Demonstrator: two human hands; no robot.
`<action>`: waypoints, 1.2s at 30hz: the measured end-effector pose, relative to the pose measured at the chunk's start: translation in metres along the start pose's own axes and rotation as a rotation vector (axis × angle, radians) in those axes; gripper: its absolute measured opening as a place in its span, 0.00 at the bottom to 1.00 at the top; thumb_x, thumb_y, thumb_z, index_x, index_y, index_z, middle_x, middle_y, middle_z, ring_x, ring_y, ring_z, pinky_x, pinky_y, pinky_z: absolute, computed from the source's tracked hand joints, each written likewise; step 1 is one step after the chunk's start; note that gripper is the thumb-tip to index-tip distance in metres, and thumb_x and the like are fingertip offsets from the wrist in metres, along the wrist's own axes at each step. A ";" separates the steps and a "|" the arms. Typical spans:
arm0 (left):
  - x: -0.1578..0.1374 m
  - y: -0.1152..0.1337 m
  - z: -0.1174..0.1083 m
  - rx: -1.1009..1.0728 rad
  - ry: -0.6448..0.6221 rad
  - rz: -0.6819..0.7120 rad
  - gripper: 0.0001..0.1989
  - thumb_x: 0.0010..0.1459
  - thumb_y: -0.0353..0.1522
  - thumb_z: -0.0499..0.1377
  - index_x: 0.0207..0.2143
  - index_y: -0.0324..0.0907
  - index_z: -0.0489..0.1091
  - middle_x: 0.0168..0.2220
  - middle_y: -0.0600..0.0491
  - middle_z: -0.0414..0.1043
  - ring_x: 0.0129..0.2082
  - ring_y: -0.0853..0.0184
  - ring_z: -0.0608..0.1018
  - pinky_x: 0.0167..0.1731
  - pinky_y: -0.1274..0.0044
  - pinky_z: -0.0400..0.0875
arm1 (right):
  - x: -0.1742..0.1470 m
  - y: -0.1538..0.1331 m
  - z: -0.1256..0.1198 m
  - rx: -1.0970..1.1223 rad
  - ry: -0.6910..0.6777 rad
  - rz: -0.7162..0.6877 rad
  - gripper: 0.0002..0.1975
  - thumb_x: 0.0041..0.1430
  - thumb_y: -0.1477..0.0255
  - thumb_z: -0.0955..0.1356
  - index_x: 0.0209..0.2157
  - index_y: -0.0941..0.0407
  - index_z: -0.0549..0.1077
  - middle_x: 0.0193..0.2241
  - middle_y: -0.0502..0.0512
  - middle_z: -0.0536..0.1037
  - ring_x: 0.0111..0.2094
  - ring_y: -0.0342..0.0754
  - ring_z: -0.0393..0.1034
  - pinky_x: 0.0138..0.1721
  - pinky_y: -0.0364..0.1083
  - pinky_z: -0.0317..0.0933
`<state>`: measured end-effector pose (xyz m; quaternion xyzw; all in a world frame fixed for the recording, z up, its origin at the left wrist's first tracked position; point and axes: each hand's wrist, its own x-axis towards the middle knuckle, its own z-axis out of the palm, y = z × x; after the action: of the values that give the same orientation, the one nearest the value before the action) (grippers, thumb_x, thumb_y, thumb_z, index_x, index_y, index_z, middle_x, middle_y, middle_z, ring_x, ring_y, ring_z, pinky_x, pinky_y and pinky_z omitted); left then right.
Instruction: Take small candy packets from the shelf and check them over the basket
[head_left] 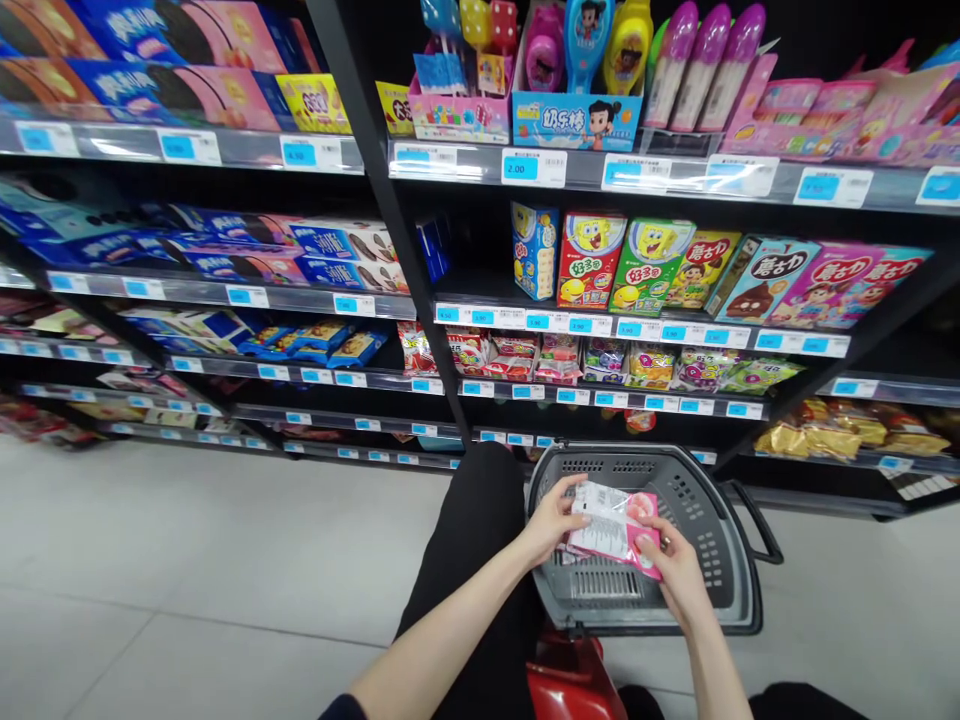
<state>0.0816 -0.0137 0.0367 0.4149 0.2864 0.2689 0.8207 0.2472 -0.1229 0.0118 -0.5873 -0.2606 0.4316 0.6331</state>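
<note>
Person seems mid-handling, left hand (pixel 553 522) and right hand (pixel 675 562) with fingers gripping opposite ends of pink-and-white packet (pixel 611 525), over or within grey basket (pixel 622 614), can't tell which, and setting it down would likely call for loosening both grips.

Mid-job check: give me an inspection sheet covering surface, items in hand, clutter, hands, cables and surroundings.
Surface: pale floor with visible seams; what bears the basket cannot be told.
Items in hand: one white-and-pink packet over the basket; whether another lies beneath it is unclear.
Clutter: a red object at the basket's near edge.
Hands: left hand grips the packet's left side, right hand its right.
Cables: nothing seen.
Surroundings: stocked shelves ahead, with boxes and price tags; a dark-clothed leg left of the basket.
</note>
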 end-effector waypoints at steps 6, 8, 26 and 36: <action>0.001 0.012 -0.006 -0.004 -0.086 -0.127 0.40 0.41 0.32 0.62 0.56 0.53 0.49 0.28 0.56 0.69 0.21 0.74 0.70 0.22 0.81 0.64 | 0.001 -0.004 -0.012 -0.187 -0.013 -0.104 0.11 0.45 0.64 0.69 0.30 0.56 0.72 0.29 0.52 0.75 0.31 0.48 0.67 0.34 0.45 0.60; 0.000 0.013 -0.008 0.016 -0.161 -0.246 0.27 0.46 0.39 0.58 0.51 0.46 0.60 0.26 0.54 0.69 0.21 0.71 0.71 0.21 0.79 0.65 | 0.000 -0.009 -0.014 -0.261 -0.065 -0.138 0.10 0.48 0.64 0.67 0.29 0.56 0.72 0.28 0.52 0.75 0.32 0.48 0.67 0.34 0.44 0.60; 0.015 -0.021 0.005 -0.422 0.172 -0.048 0.18 0.46 0.27 0.60 0.42 0.37 0.65 0.39 0.45 0.72 0.39 0.61 0.74 0.42 0.67 0.66 | 0.000 0.010 0.010 0.000 0.023 0.055 0.28 0.40 0.59 0.71 0.44 0.52 0.62 0.30 0.53 0.74 0.27 0.50 0.72 0.27 0.49 0.67; 0.010 -0.023 0.007 -0.457 0.006 -0.010 0.20 0.45 0.23 0.61 0.43 0.35 0.66 0.42 0.42 0.71 0.44 0.58 0.72 0.47 0.67 0.62 | 0.006 0.029 0.039 -0.118 0.093 -0.063 0.25 0.39 0.63 0.71 0.41 0.56 0.65 0.34 0.57 0.77 0.29 0.51 0.72 0.31 0.49 0.67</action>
<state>0.0982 -0.0228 0.0186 0.2161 0.2225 0.3241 0.8937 0.2109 -0.0994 -0.0110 -0.6346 -0.2745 0.3676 0.6220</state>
